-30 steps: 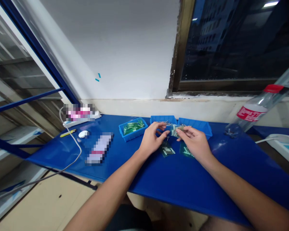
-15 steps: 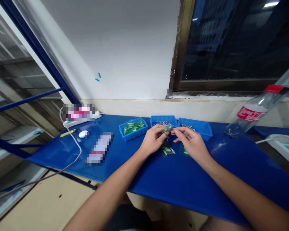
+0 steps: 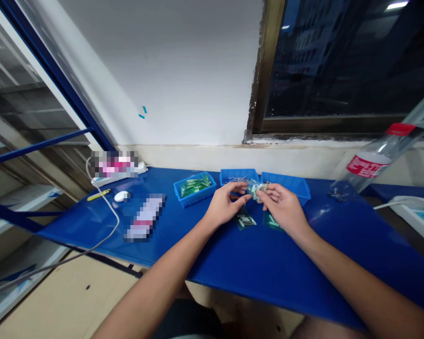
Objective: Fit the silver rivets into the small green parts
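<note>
A small clear plastic bag [image 3: 256,189] with pale pieces inside is held up between my hands. My right hand [image 3: 281,205] pinches it with thumb and fingers. My left hand [image 3: 226,202] has its thumb and fingertips at the bag's left edge, closed on it. Just below my hands, a bag of metal pins [image 3: 246,220] lies on the blue table [image 3: 233,268]. Another greenish bag [image 3: 270,220] lies partly under my right hand. Behind are a blue bin [image 3: 195,188] of green bags, a bin [image 3: 238,175] of screws, and a third bin [image 3: 298,188], partly hidden.
On the left are a blurred-out flat item [image 3: 146,217], a white mouse [image 3: 121,196], a yellow cutter [image 3: 99,195], a cable and a power strip [image 3: 122,178]. A large plastic bottle [image 3: 365,165] leans at the right, near another power strip [image 3: 413,219].
The small bag has moved right, from my left hand's fingers to between both hands. My right thumb and fingers have taken hold of it.
</note>
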A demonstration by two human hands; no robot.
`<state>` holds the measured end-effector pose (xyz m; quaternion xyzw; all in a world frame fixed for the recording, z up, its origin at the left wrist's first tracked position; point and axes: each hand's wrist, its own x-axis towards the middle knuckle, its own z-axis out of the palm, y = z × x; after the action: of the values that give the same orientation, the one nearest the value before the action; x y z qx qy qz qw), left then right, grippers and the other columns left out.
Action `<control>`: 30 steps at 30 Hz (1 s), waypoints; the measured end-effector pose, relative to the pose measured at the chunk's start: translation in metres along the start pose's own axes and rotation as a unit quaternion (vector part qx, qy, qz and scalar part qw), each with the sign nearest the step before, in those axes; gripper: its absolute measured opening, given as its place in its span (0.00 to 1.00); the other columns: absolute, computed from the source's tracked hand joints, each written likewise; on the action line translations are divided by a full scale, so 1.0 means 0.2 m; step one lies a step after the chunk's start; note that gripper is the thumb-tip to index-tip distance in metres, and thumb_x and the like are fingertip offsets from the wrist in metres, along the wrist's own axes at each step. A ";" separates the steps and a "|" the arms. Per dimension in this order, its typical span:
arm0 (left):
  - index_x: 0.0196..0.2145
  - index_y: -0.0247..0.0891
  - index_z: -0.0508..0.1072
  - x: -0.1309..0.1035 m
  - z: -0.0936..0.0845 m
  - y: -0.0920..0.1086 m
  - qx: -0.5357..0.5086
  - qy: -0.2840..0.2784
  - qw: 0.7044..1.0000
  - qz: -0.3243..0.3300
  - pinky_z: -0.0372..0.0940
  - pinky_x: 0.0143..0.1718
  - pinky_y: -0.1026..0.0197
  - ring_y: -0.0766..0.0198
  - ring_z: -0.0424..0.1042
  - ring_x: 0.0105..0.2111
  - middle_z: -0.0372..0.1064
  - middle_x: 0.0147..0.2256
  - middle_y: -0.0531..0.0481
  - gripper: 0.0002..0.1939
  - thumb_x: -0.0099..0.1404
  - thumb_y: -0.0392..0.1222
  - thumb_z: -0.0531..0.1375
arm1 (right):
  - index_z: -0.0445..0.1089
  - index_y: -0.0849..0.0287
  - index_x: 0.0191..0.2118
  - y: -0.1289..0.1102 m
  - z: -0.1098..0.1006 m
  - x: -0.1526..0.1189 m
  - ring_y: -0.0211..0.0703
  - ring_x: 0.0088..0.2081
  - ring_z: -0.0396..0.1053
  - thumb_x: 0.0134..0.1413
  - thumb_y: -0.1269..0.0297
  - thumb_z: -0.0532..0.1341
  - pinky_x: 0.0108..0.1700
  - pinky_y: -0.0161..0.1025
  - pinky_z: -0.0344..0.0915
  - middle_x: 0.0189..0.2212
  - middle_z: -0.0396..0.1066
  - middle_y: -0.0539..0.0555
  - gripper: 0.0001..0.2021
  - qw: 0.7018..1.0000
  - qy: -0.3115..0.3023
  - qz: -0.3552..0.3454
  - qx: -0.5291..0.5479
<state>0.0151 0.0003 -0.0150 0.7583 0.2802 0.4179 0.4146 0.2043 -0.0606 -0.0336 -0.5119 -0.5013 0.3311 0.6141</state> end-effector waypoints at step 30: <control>0.50 0.33 0.77 0.01 0.00 -0.03 -0.098 -0.020 0.994 -0.048 0.73 0.47 0.56 0.58 0.79 0.41 0.80 0.42 0.42 0.19 0.67 0.49 0.69 | 0.74 0.53 0.55 -0.03 0.01 -0.02 0.51 0.47 0.75 0.58 0.55 0.71 0.47 0.48 0.77 0.48 0.76 0.59 0.21 0.996 0.003 -0.074 -0.046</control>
<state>0.0145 0.0047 -0.0193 0.7082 0.2655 0.4075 0.5118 0.2002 -0.0642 -0.0295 -0.5022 -0.5504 0.2597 0.6143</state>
